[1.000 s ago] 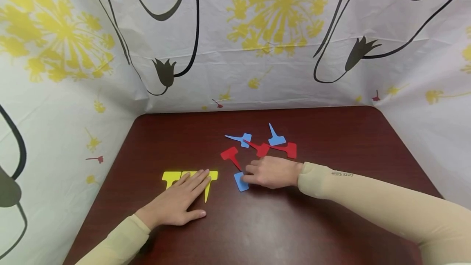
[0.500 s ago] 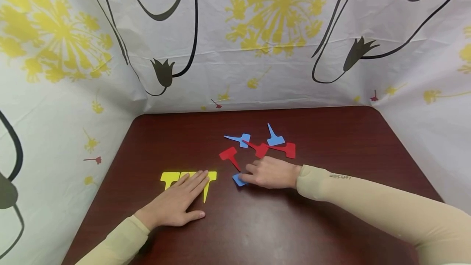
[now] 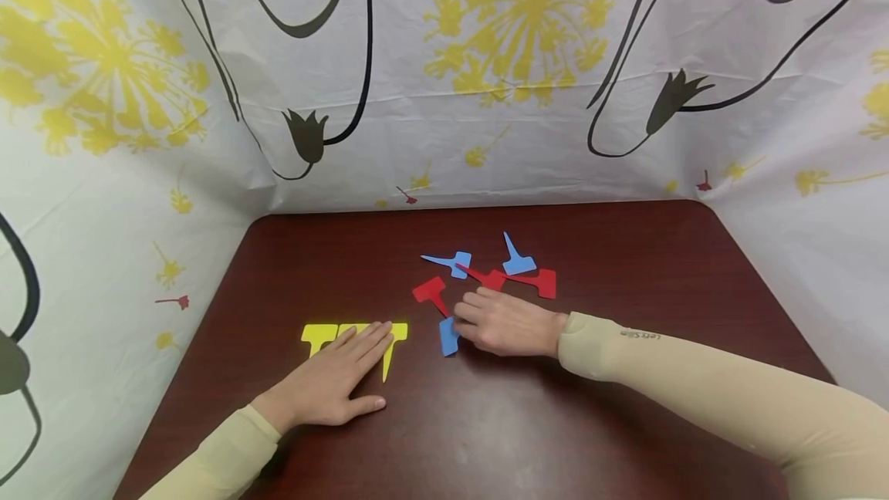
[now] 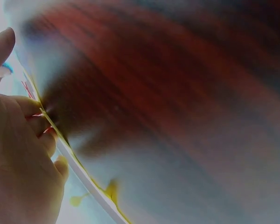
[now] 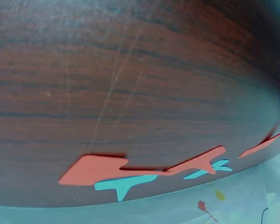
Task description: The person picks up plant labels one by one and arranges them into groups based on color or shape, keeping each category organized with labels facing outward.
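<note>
My left hand lies flat with fingers extended across a row of T-shaped yellow plant labels, partly covering them. In the left wrist view, the left fingers reach to the thin yellow edge of the labels. To the right, my right hand pinches a blue plant label by its stem, which the fingers hide; the broad head points left. Just beyond that hand are a red plant label, a second red one and a third.
Two more blue plant labels lie farther back, the left blue label under a red tip and the right blue label pointing away. The dark wooden table meets a patterned white cloth at its back and sides.
The blue label in my right hand tipped, its head looking shorter, then swung to face up more fully. The right fingertips shifted slightly up and over the near red label's stem. My left hand stays put.
</note>
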A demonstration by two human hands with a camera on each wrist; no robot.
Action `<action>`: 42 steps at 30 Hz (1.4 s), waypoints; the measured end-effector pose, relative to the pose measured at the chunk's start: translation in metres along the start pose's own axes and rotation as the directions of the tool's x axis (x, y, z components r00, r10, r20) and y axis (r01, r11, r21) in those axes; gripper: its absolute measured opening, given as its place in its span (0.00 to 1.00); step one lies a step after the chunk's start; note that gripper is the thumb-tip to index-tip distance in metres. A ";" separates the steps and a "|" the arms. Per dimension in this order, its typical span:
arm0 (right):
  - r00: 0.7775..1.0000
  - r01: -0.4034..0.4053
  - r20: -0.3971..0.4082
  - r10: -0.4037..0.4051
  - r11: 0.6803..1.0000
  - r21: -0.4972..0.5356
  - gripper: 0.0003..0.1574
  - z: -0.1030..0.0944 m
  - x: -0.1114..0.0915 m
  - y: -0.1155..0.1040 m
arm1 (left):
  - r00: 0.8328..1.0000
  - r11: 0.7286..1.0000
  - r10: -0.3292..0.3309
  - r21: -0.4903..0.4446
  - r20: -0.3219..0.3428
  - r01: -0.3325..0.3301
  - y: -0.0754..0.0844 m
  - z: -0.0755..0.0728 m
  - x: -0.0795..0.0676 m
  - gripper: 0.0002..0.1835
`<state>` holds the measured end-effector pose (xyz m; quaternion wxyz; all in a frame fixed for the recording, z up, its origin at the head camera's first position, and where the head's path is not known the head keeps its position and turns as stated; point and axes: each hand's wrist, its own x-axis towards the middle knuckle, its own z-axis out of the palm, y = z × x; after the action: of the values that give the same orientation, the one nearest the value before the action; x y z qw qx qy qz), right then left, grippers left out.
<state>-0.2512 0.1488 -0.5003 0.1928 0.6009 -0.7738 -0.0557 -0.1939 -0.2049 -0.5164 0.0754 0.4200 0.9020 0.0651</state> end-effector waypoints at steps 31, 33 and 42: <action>0.975 -0.171 -0.047 0.217 0.869 0.464 0.09 -0.002 0.049 -0.008 | 1.000 1.000 0.005 0.003 0.015 -0.005 -0.002 -0.003 0.001 0.48; 0.983 -0.147 -0.028 0.182 0.865 0.480 0.09 -0.001 0.050 -0.012 | 1.000 1.000 -0.002 0.000 0.025 0.003 -0.002 -0.004 0.001 0.48; 0.994 -0.081 -0.040 0.100 0.939 0.335 0.07 0.012 0.051 -0.022 | 1.000 1.000 0.003 0.014 0.015 -0.003 -0.003 -0.003 0.001 0.48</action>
<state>-0.2459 0.0926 -0.5064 0.1128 0.5899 -0.7930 0.1018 -0.1973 -0.2060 -0.5142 0.0791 0.4224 0.9012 0.0557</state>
